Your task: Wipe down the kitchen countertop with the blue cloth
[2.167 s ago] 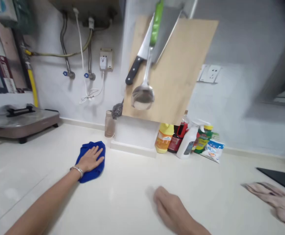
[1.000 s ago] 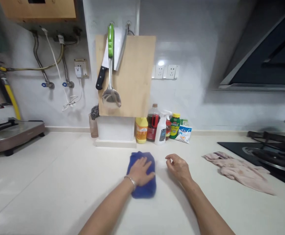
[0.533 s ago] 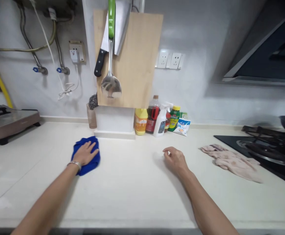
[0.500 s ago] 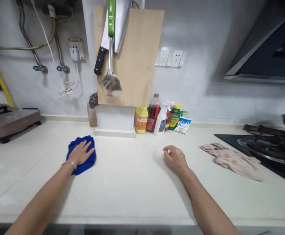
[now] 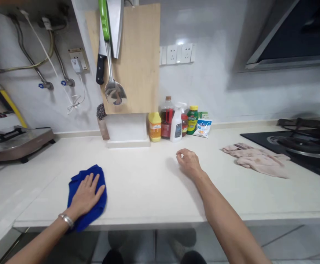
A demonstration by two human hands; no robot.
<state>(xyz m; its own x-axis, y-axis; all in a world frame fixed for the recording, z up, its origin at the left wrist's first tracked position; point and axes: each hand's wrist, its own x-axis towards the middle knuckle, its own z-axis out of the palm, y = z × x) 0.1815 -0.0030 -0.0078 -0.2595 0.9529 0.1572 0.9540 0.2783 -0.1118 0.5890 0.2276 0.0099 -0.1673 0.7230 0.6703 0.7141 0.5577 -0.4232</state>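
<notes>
A blue cloth [image 5: 100, 204] lies spread on the white countertop [image 5: 138, 190], its near corner hanging over the front edge. My left hand [image 5: 85, 196] presses flat on top of it, fingers extended and slightly apart, with a silver bracelet [image 5: 66, 220] at the wrist. To the right, my right hand [image 5: 189, 163] hovers just over the counter with its fingers loosely curled in and nothing visible in them. A crumpled pinkish-beige cloth [image 5: 258, 161] rests farther right, apart from that hand.
Along the back wall stand a yellow jug [image 5: 154, 128], a dark bottle [image 5: 166, 121], a white spray bottle [image 5: 176, 126], a green bottle [image 5: 192, 119] and a packet [image 5: 203, 128]. A spatula [image 5: 116, 91] and knives hang before a wooden board [image 5: 140, 62]. A black gas stove [image 5: 308, 146] sits right, a portable cooker [image 5: 19, 145] left.
My left hand has drawn the blue cloth towards me to the counter's front edge. My right hand stays curled in about the same place. The view has tilted down and shifted right.
</notes>
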